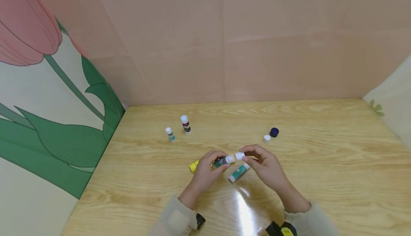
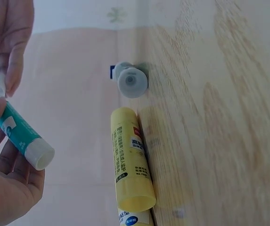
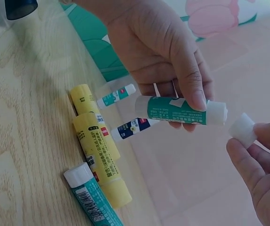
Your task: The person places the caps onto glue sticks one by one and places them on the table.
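My left hand (image 1: 207,171) holds a teal glue stick (image 3: 167,109) by its barrel, the white end pointing toward my right hand (image 1: 268,168). That hand pinches a white cap (image 3: 243,130) between thumb and fingertips. In the right wrist view a small gap separates the cap from the stick's end. Under the hands, yellow glue sticks (image 3: 97,150) lie on the table beside another teal glue stick (image 1: 239,173). The left hand covers part of the yellow ones in the head view.
A small teal-labelled glue stick (image 1: 170,135) and a dark-labelled one (image 1: 185,124) stand upright at the back left of the wooden table (image 1: 135,179). A white cap (image 1: 267,138) and a dark blue cap (image 1: 274,132) sit at the back right. Behind them rises a pinkish backdrop (image 1: 224,50).
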The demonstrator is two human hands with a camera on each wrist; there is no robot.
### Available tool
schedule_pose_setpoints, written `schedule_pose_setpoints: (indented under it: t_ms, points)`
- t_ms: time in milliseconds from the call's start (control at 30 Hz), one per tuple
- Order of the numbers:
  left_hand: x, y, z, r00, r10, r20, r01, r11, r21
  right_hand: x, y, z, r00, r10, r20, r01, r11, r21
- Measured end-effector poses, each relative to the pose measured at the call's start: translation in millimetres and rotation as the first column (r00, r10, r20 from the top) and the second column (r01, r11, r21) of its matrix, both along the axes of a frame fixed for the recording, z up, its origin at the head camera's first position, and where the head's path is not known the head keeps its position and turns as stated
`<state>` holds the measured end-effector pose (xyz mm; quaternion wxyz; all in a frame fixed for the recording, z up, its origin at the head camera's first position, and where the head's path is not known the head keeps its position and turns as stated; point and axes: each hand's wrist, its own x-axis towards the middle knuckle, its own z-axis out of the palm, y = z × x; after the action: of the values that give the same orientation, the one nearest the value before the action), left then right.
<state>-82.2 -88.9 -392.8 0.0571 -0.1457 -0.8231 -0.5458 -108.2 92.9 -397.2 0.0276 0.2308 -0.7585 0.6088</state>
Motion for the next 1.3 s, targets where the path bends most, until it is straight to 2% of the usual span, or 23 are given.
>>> schedule_pose_setpoints:
  t_ms: [267,567,1033,1300]
  points:
    - [0.6,1.6,0.2,0.999,-0.020,-0.026,0.020,1.000,0.020,-0.7,0,-0.6,1.000,0.018,0.015,-0.018,1.000,-0.015]
    - [-0.6,2.4,-0.9,0.999,-0.034,-0.019,0.034,0.999,0.012,-0.8,-1,-1.5,0.999,0.022,0.035,-0.022,1.000,-0.012]
    - [0.0,5.3,-2.1,0.999,-0.027,-0.037,0.025,0.999,-0.035,1.9,-2,-4.0,0.997,0.036,0.074,-0.035,0.999,-0.023]
    - [-11.9,1.8,-33.8,0.998,-0.030,-0.051,0.026,0.997,-0.069,2.1,-2,-7.5,0.999,0.028,0.039,-0.026,0.999,-0.036]
